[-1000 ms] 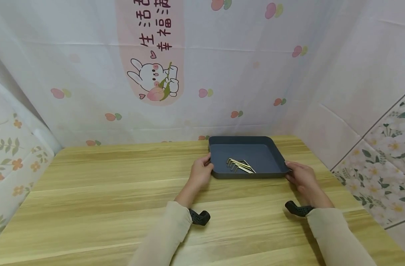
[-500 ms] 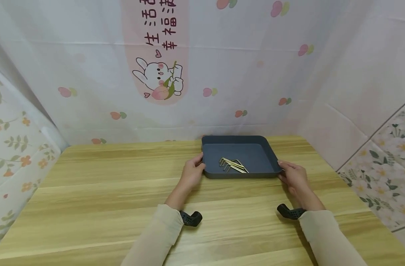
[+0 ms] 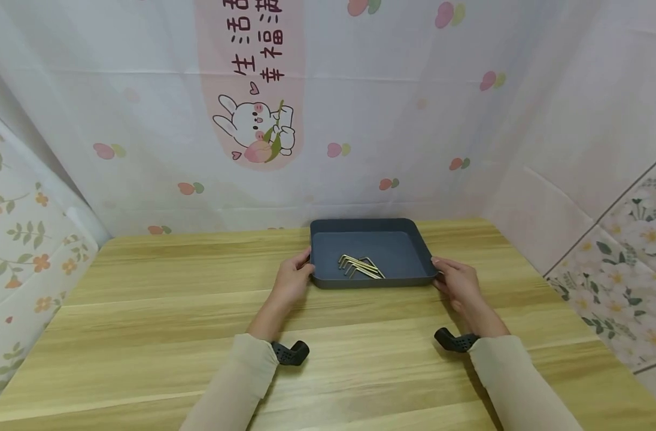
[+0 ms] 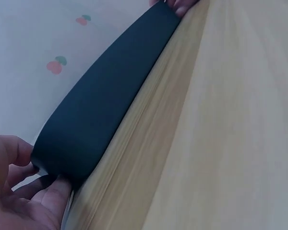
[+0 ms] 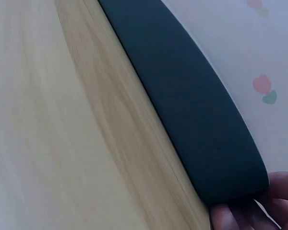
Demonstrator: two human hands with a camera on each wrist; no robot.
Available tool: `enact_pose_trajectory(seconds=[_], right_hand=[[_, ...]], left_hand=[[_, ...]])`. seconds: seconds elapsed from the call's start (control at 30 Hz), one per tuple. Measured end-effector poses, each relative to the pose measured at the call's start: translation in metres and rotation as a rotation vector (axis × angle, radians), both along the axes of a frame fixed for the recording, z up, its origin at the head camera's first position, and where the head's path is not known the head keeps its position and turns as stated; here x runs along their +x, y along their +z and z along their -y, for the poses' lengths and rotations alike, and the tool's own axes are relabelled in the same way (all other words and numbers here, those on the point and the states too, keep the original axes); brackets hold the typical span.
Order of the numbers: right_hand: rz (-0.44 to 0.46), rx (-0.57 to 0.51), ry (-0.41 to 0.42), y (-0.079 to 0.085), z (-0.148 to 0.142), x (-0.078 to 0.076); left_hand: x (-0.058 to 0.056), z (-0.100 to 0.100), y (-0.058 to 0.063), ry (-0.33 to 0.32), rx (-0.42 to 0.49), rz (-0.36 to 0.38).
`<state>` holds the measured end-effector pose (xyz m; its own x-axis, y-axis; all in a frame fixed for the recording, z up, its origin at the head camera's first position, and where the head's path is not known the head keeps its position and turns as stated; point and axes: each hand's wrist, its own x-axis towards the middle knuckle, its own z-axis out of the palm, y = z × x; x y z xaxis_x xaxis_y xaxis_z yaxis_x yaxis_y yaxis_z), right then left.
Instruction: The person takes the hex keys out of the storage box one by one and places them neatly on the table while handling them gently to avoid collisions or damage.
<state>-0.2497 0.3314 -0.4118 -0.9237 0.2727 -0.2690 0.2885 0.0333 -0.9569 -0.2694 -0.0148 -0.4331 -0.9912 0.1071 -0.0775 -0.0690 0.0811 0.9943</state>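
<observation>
A dark blue-grey rectangular tray (image 3: 392,254) stands at the back of the wooden table, near the hanging cloth. Several gold L-shaped hex keys (image 3: 363,266) lie in a loose pile inside, towards its front edge. My left hand (image 3: 292,280) grips the tray's left side near the front corner. At the opposite front corner my right hand (image 3: 459,284) holds the right side. Both wrist views show the tray's front wall (image 4: 105,96) low over the table, with fingers (image 5: 281,187) at its corner. Part of each hand's fingers is hidden by the tray.
The wood-grain table (image 3: 172,311) stretches to the left and front of the tray. A white printed cloth (image 3: 360,120) hangs right behind it, and floral panels (image 3: 624,263) stand at the sides. Each wrist wears a black camera mount (image 3: 292,353).
The tray has moved to the left along the table's back, with both hands holding it throughout. The hex keys have travelled along in it. The head view has also shifted a little.
</observation>
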Motion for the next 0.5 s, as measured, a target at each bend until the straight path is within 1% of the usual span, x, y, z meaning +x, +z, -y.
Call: enact_pose_trajectory(seconds=[0.17,0.37,0.5], right_hand=[[-0.006,0.009,0.027,0.001,0.014,-0.003],[-0.002,0.017,0.031,-0.001,0.031,-0.007],[-0.004,0.005,0.046,-0.003,0.041,-0.011]], left_hand=[[-0.001,0.017,0.0,0.012,0.026,0.009],[0.0,0.038,0.0,0.006,0.004,0.035],[0.001,0.051,0.001,0.017,0.007,0.053]])
